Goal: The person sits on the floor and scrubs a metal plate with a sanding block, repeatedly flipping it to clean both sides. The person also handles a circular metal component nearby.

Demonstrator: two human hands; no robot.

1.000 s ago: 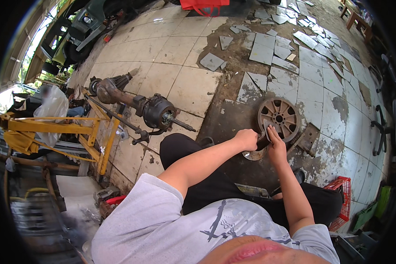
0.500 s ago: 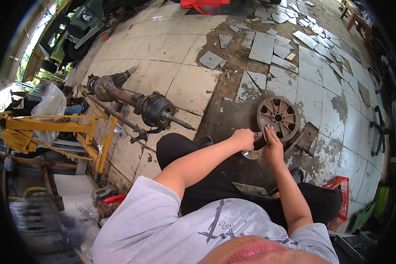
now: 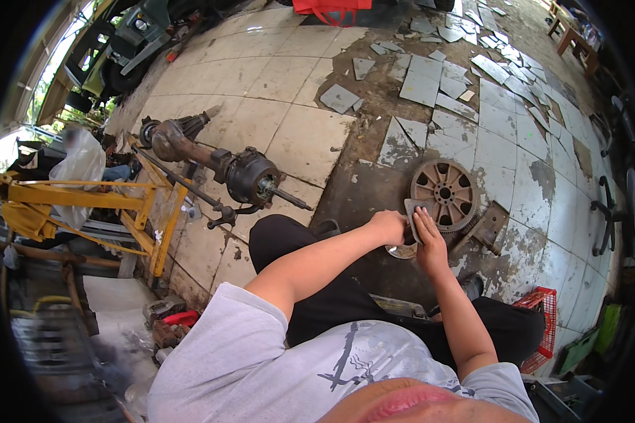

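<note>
My left hand (image 3: 388, 227) is closed, its fingers wrapped round a dark metal part (image 3: 408, 235) that is mostly hidden between my hands. Against that part my right hand (image 3: 430, 240) presses a thin grey sheet (image 3: 412, 217), which looks like sandpaper, with its fingers long and close together. Below the hands, a shiny round metal piece (image 3: 402, 252) partly shows; whether it joins the held part I cannot tell. Just beyond my right hand, a rusty toothed flywheel (image 3: 444, 193) lies on the dark floor, its spokes and centre hole facing up.
A rusty axle assembly (image 3: 219, 166) lies to the left, beside a yellow metal frame (image 3: 85, 199). A rusty bracket (image 3: 492, 227) is right of the flywheel. Broken tiles (image 3: 423, 77) cover the floor farther off. A red plastic crate (image 3: 541, 321) stands by my right knee.
My right hand and the grey sheet have shifted left and slightly back towards me along the held part. My left hand stays almost where it was.
</note>
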